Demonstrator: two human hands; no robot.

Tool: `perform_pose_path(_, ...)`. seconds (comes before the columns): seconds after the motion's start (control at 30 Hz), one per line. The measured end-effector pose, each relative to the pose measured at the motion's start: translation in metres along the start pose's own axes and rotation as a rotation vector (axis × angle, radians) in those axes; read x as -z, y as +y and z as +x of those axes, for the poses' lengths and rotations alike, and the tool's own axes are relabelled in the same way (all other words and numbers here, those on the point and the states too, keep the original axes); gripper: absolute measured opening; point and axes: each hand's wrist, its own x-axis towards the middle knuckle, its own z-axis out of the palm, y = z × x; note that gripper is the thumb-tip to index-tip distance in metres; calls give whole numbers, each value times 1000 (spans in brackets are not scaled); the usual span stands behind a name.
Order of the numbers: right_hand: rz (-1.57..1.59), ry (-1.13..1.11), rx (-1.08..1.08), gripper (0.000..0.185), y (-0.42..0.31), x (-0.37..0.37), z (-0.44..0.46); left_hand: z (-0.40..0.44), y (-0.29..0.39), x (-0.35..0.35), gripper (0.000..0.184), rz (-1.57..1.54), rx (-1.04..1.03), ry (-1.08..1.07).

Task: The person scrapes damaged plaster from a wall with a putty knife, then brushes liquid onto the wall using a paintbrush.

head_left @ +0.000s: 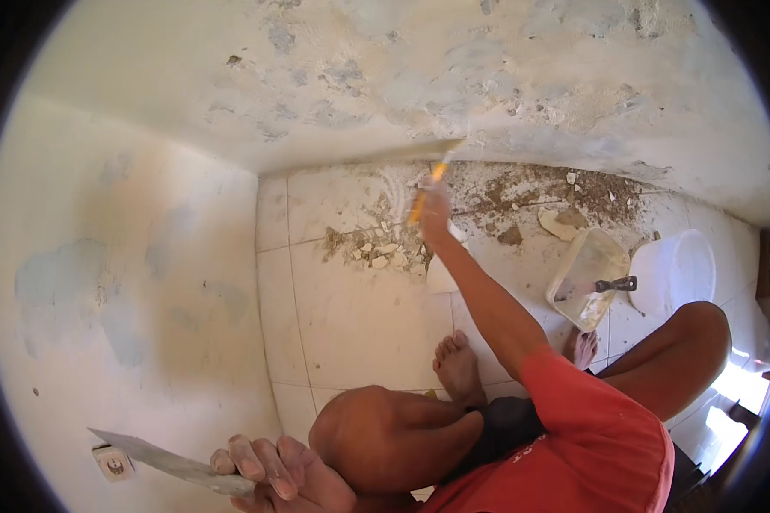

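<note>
Cream paint, broken by grey patches, covers the wall (385, 85) beyond the right fingers. White tiles make the floor (359, 325) below them. Dark rubble (607, 195) lies along the foot of this wall, to the right of the same fingers. Farther to their right stands a whitish round bucket (678, 272), and just beside it, nearer to them, a clear rectangular container (607, 252). The left hand (295, 479) has its fingers bent around a flat metal blade (158, 457), which extends to the left of them; its handle cannot be seen. The right hand (435, 209), blurred, has its fingers curled around a yellow-handled tool (417, 208), whose tip is near the wall's base. One scraper with black handle (616, 284) leans in the container, right of these fingers. Pale flakes (389, 256) are heaped below and left of them. One socket (113, 462) is on the side wall, near the blade's end.
</note>
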Motion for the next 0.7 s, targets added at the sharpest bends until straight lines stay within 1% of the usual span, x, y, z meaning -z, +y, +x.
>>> perform_pose_path(0.03,-15,-71,-28,21,8,-17,4,0,1,-1,23,12,24,-19)
perform_pose_path(0.1,-211,-72,21,22,27,-34,9,-1,2,-2,22,16,23,-10)
perform_pose_path(0.13,-211,-69,26,22,36,-31,15,-1,0,-3,22,18,18,1)
perform_pose_path(0.17,-327,-202,-18,22,44,-25,17,-1,-1,-3,22,17,25,0)
perform_pose_path(0.2,-382,-262,-43,22,41,-20,16,-1,-1,-4,22,19,27,-7)
perform_pose_path(0.23,-437,-324,-65,22,31,-20,11,-1,-1,-4,21,20,26,-14)
perform_pose_path(0.33,-328,-557,-89,10,-33,18,6,-1,-2,-4,19,-2,38,-14)
perform_pose_path(0.4,-328,-687,366,26,-35,84,47,1,-6,-4,18,-17,27,9)
perform_pose_path(0.47,-284,-461,28,22,-86,121,40,3,-7,-4,17,-33,21,13)
perform_pose_path(0.53,8,-315,-165,19,-115,156,38,2,-5,-3,16,-56,47,23)
perform_pose_path(0.57,6,-319,-162,19,-116,160,33,1,-6,-2,16,-60,44,22)
perform_pose_path(0.63,-236,86,118,19,-122,158,9,-2,-4,-2,16,-23,13,-31)
perform_pose_path(0.7,-242,234,196,19,-100,129,-1,-2,-5,-4,18,-40,26,-37)
